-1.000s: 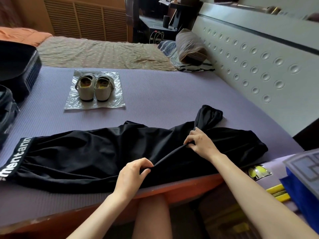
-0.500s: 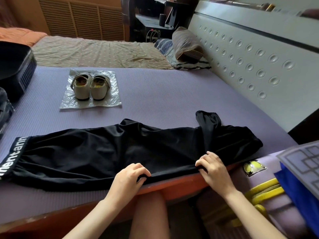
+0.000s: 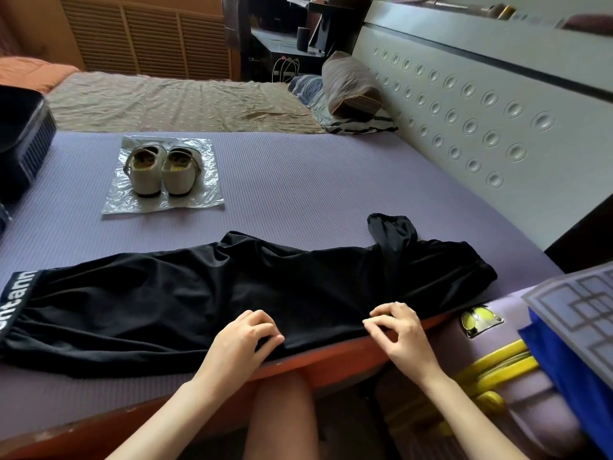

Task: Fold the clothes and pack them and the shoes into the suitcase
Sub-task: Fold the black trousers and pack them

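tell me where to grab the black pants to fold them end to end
Probably the cuff end on the right, pinched from above at both corners. The black pants lie flat, stretched sideways with the waistband far left, so that free end can swing over onto it.

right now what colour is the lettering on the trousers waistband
White letters on the black waistband of the trousers; head view.

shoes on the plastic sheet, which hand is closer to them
Left. The left hand holds the black trousers' near edge, towards the person and a little right of the shoes; the right hand holds the same edge farther right.
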